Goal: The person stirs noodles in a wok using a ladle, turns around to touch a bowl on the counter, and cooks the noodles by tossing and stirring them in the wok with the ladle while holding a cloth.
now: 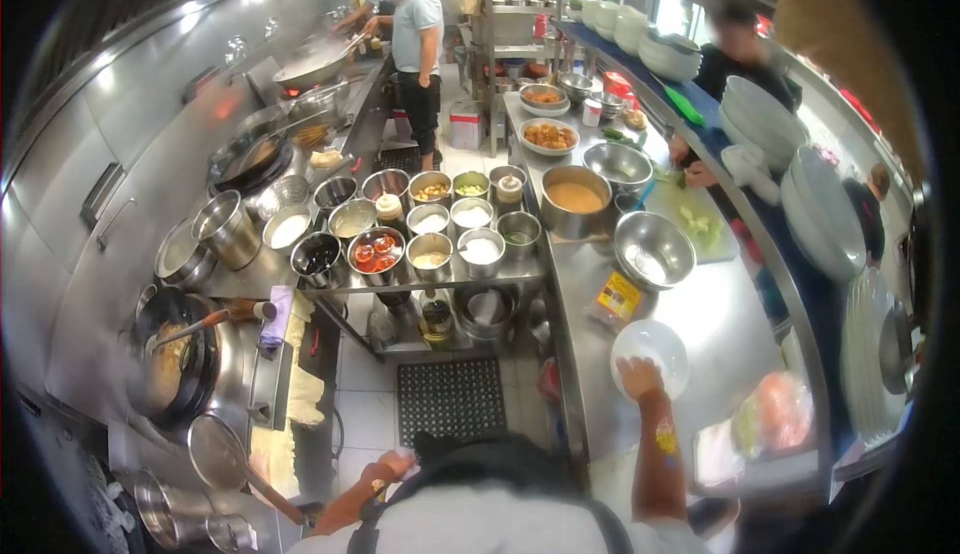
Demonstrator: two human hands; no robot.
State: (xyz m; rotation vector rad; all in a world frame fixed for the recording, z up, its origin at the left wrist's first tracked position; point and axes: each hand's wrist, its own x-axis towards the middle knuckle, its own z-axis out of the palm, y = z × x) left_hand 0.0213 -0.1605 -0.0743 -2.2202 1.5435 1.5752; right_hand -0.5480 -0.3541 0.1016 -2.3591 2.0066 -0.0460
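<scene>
My right hand (640,379) is at the near rim of a white bowl (662,339) on the steel counter, its fingers curled over the edge. My left hand (398,464) is low by my body with its fingers closed around something small and pale that I cannot make out. Left of it lies a round strainer (217,452) with a long handle. Further left, a wok (170,354) holds food and a ladle (185,332). A yellow-labelled packet (617,296) lies just beyond the bowl.
Several steel pots of ingredients stand on the middle rack (445,279). A steel mixing bowl (655,251), a soup pot (575,199) and chopped greens (700,224) are along the right counter. One person (415,44) works at the far stove; another person (740,54) is behind the shelf.
</scene>
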